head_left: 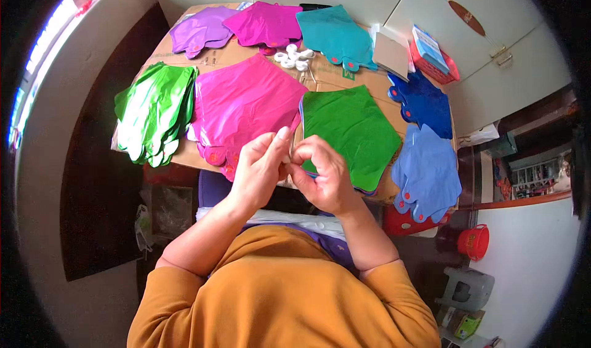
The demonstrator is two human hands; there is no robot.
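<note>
My left hand (260, 166) and my right hand (323, 174) meet over the table's near edge, fingers pinched together. Something small, thin and pale shows between the fingertips, too small to name. Just beyond the left hand lies a stack of flat, shiny pink foil pieces (246, 101) with rounded tabs bearing red dots, which look like uninflated foil balloons. Close to my right hand is a similar stack topped by a dark green foil piece (351, 132). Several small white rolls (295, 58) sit behind the pink stack.
Cardboard (184, 158) covers the table. Around its edges lie bright green (154, 111), purple (203, 29), magenta (265, 23), teal (337, 35), dark blue (426, 105) and light blue (428, 169) foil stacks. A red basket (438, 68) stands back right; a red bucket (474, 242) is lower right.
</note>
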